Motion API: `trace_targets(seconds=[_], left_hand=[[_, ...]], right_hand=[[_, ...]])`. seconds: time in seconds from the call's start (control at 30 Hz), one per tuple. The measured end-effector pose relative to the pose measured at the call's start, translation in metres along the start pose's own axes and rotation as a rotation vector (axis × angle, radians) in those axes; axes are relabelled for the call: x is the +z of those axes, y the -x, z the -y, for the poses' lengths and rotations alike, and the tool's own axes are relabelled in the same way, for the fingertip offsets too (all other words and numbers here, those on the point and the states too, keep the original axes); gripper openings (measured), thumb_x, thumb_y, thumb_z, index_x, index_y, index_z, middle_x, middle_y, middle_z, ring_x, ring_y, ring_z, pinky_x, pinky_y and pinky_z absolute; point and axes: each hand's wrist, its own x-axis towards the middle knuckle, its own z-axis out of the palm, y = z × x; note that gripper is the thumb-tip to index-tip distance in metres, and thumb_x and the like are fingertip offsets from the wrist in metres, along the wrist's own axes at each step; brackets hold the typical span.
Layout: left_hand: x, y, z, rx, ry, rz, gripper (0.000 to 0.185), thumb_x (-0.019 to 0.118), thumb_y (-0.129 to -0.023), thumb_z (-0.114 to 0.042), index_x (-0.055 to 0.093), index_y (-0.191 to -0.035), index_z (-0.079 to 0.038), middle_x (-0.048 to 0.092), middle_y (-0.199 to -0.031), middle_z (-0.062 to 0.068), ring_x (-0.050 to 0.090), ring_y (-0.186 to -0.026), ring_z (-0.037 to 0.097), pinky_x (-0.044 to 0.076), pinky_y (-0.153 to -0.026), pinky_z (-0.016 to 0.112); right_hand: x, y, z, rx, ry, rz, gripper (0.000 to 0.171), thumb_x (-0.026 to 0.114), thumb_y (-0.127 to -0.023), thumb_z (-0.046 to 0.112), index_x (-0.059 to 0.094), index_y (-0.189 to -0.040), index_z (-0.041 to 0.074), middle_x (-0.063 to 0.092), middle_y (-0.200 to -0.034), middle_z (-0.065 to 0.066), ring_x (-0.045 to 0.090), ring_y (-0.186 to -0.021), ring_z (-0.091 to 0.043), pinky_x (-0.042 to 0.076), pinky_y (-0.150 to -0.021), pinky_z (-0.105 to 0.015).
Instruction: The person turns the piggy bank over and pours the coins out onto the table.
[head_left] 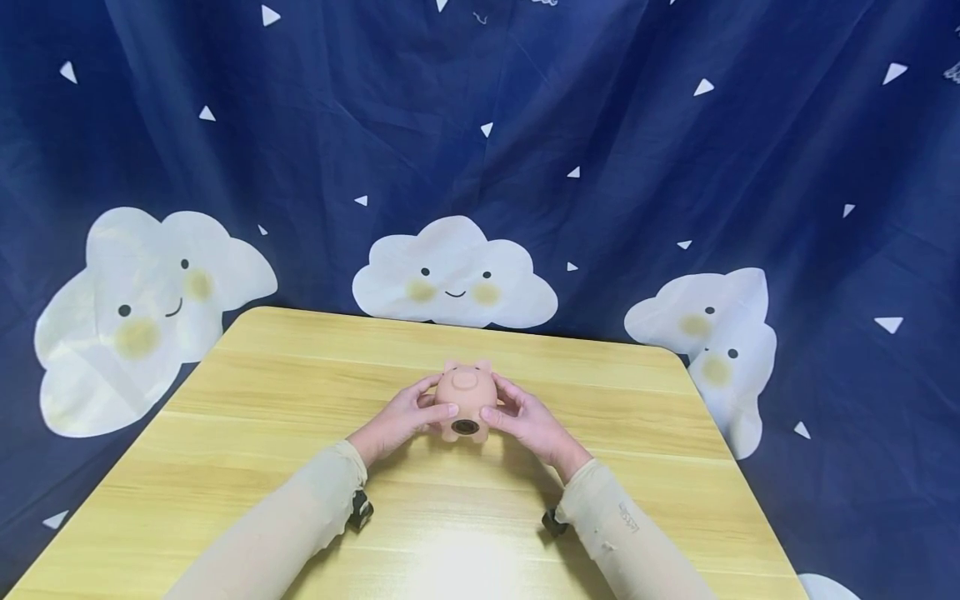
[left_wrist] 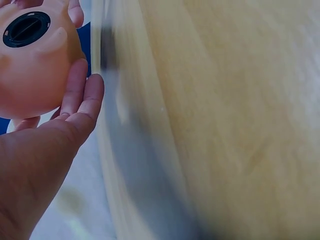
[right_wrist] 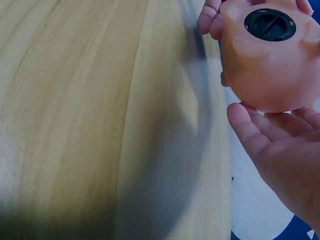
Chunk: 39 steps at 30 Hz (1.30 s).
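Pink rubbery pig-shaped piggy bank (head_left: 465, 402) sits between both hands over the middle of the light wooden table (head_left: 300, 467), a bit toward the far side. Left hand (head_left: 401, 421) cups its left flank, thumb laid across the near face, fingers curled round the far side. Right hand (head_left: 525, 419) does the same on the right, fingers wrapped over the top edge. So both hands are holding the pig, not gaping wide.

Snout points up and away, and the round black plastic plug (head_left: 466, 427) in its belly faces the camera. Can't tell from the head view if the pig touches the tabletop or floats just above it.

Wrist views are rough: the table is a motion-blurred smear in both. The left wrist view cuts the pig off at the top left corner, with only the plug and part of the body showing. The right wrist view crops it at the top right too. The pig's far side stays hidden.

Behind the table hangs a dark blue cloth backdrop with white smiling clouds (head_left: 675, 167).
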Motion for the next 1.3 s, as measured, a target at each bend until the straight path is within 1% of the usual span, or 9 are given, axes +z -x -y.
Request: trace_targets(seconds=[0.1, 0.2, 0.33, 0.4, 0.6, 0.7, 0.83, 1.03, 1.3], left_hand=[[-0.0009, 0.0001, 0.0006, -0.002, -0.009, -0.001, 0.085, 0.074, -0.1, -0.035, 0.03, -0.168, -0.011, 0.059, -0.154, 0.024, 0.073, -0.116, 0.023, 0.06, -0.102, 0.04], [-0.0018, 0.0, 0.0013, 0.0, -0.013, 0.005, 0.083, 0.073, -0.1, -0.036, 0.031, -0.168, -0.012, 0.061, -0.152, 0.023, 0.074, -0.11, 0.022, 0.06, -0.1, 0.038], [-0.0023, 0.0011, 0.001, 0.004, -0.006, 0.023, 0.082, 0.072, -0.1, -0.038, 0.032, -0.168, -0.014, 0.062, -0.151, 0.022, 0.075, -0.109, 0.023, 0.059, -0.103, 0.04], [-0.0019, 0.0017, 0.0007, 0.01, -0.018, 0.025, 0.081, 0.072, -0.101, -0.039, 0.033, -0.167, -0.015, 0.062, -0.152, 0.021, 0.074, -0.112, 0.023, 0.058, -0.105, 0.042], [0.0002, 0.0025, -0.0002, 0.021, -0.043, 0.015, 0.08, 0.07, -0.102, -0.043, 0.033, -0.168, -0.018, 0.055, -0.161, 0.018, 0.066, -0.133, 0.031, 0.055, -0.114, 0.049], [0.001, 0.0032, -0.0016, 0.037, -0.041, 0.018, 0.084, 0.07, -0.103, -0.043, 0.027, -0.171, -0.018, 0.048, -0.166, 0.018, 0.057, -0.145, 0.035, 0.052, -0.119, 0.05], [0.0018, 0.004, -0.0036, 0.079, -0.069, 0.014, 0.088, 0.071, -0.103, -0.041, 0.019, -0.173, -0.027, 0.041, -0.17, 0.016, 0.046, -0.154, 0.034, 0.046, -0.124, 0.049], [0.0017, 0.0044, -0.0033, 0.147, -0.144, 0.016, 0.084, 0.071, -0.104, -0.037, 0.021, -0.172, -0.032, 0.034, -0.174, 0.017, 0.055, -0.147, 0.039, 0.043, -0.125, 0.052], [0.0015, 0.0039, -0.0032, 0.157, -0.149, 0.015, 0.083, 0.076, -0.101, -0.033, 0.03, -0.17, -0.027, 0.039, -0.17, 0.021, 0.059, -0.141, 0.043, 0.045, -0.123, 0.056]], right_hand=[[0.0015, 0.0009, 0.0023, -0.019, 0.023, 0.006, 0.093, 0.073, -0.103, 0.03, 0.013, -0.173, 0.017, 0.037, -0.173, -0.013, 0.054, -0.148, -0.037, 0.05, -0.121, -0.045], [0.0025, 0.0022, 0.0033, -0.048, 0.059, 0.01, 0.099, 0.077, -0.101, 0.027, 0.01, -0.174, 0.026, 0.039, -0.172, -0.014, 0.059, -0.143, -0.037, 0.054, -0.117, -0.045], [0.0034, 0.0025, 0.0014, -0.074, 0.104, 0.006, 0.105, 0.084, -0.094, 0.024, 0.015, -0.172, 0.038, 0.035, -0.174, -0.01, 0.065, -0.135, -0.036, 0.06, -0.108, -0.043], [0.0042, 0.0022, 0.0008, -0.075, 0.111, 0.003, 0.105, 0.087, -0.092, 0.022, 0.019, -0.171, 0.04, 0.035, -0.174, -0.01, 0.068, -0.131, -0.036, 0.062, -0.105, -0.042], [0.005, 0.0015, 0.0008, -0.073, 0.056, 0.005, 0.102, 0.086, -0.093, 0.019, 0.023, -0.171, 0.037, 0.047, -0.166, -0.015, 0.073, -0.122, -0.033, 0.063, -0.102, -0.039], [0.0045, 0.002, 0.0012, -0.068, 0.029, 0.008, 0.1, 0.085, -0.093, 0.02, 0.023, -0.17, 0.039, 0.048, -0.165, -0.016, 0.072, -0.124, -0.033, 0.062, -0.103, -0.039], [0.0039, 0.0029, 0.0011, -0.058, -0.002, 0.01, 0.099, 0.084, -0.094, 0.02, 0.024, -0.17, 0.041, 0.048, -0.165, -0.016, 0.07, -0.128, -0.035, 0.062, -0.103, -0.04], [0.0023, 0.0021, -0.0025, -0.053, -0.02, 0.019, 0.098, 0.082, -0.096, 0.023, 0.021, -0.172, 0.034, 0.046, -0.165, -0.023, 0.068, -0.131, -0.037, 0.062, -0.104, -0.039], [-0.0003, 0.003, -0.0032, -0.002, -0.04, 0.012, 0.094, 0.081, -0.098, 0.028, 0.022, -0.172, 0.033, 0.045, -0.165, -0.025, 0.067, -0.132, -0.037, 0.057, -0.11, -0.04]])
